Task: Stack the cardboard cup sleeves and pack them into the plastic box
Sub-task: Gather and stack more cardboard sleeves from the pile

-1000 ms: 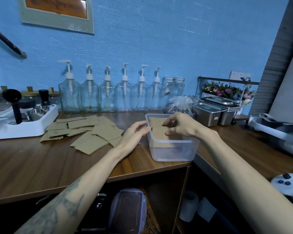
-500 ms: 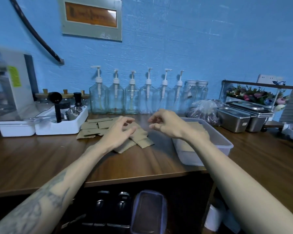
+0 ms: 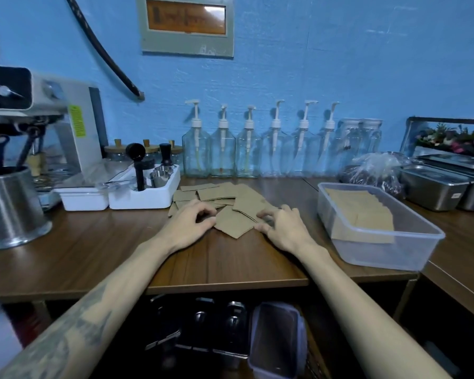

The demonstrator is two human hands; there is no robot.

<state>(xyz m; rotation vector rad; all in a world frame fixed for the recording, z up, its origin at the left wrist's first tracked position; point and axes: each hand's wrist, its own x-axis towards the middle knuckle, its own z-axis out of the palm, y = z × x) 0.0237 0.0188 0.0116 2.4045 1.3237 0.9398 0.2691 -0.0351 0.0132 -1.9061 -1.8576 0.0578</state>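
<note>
From the head view, we had both hands down on the scattered pile of flat brown cardboard cup sleeves (image 3: 225, 203), which lay loose and overlapping toward the back edge of the dark wooden counter (image 3: 93, 250), well short of its front edge. Our left hand (image 3: 192, 224) rested at the pile's left side with the fingers curled onto the nearest sleeves, and our right hand (image 3: 283, 227) sat at the right side, its fingertips touching the edge of the frontmost sleeve. Neither hand was clamped on anything; the fingers were spread and only pressing or gathering, with no sleeve lifted.

The clear rectangular plastic box (image 3: 378, 253) stood near the counter's right front corner, apart from the pile, with a tilted stack of sleeves already leaning inside it against the back wall.

We judged the gathering step to carry the main risks. The sleeves pointed every which way, so squeezing them together could buckle a corner or leave a ragged stack that would not sit flat in the box. A thin sleeve could also slip out from under our fingers and get left behind. Just behind and left of the pile stood a white plastic tray of metal coffee tools (image 3: 145, 195), and behind it a row of clear glass pump bottles (image 3: 260, 151); a wide sweep could knock them.
</note>
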